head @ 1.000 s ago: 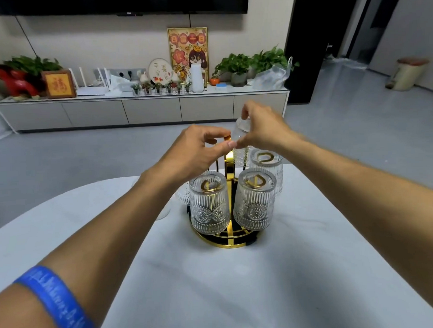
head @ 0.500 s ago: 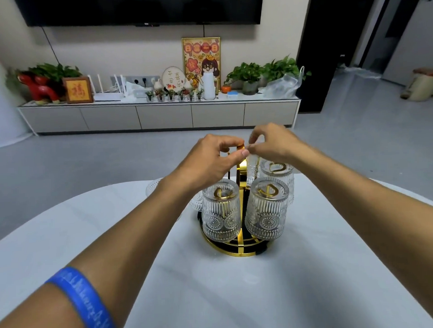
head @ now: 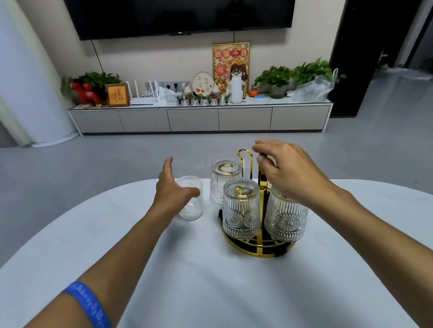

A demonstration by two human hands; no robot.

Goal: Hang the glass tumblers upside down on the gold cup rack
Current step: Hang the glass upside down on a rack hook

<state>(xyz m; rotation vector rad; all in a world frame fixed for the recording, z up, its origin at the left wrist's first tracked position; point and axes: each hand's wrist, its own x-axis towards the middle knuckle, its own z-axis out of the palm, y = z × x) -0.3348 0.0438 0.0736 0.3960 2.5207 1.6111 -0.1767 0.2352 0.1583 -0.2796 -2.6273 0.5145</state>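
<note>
A gold cup rack (head: 260, 247) with a tall loop handle stands on the white table (head: 216, 288). Three ribbed glass tumblers hang upside down on it: one at the back left (head: 223, 182), one at the front (head: 241, 210), one at the right (head: 286, 219), partly behind my right hand. A loose tumbler (head: 192, 207) stands upright on the table, left of the rack. My left hand (head: 173, 190) is open beside it, fingers spread, thumb in front of the glass. My right hand (head: 287, 170) hovers open over the rack's right side, holding nothing.
The table's rounded far edge runs just behind the rack. Beyond it lies grey floor, then a long low cabinet (head: 201, 117) with plants, frames and a white bottle under a wall television.
Both hands have left the rack's top handle and spread apart. My left hand dropped leftward to the loose upright tumbler. The view shifted, so the rack now sits right of centre.
</note>
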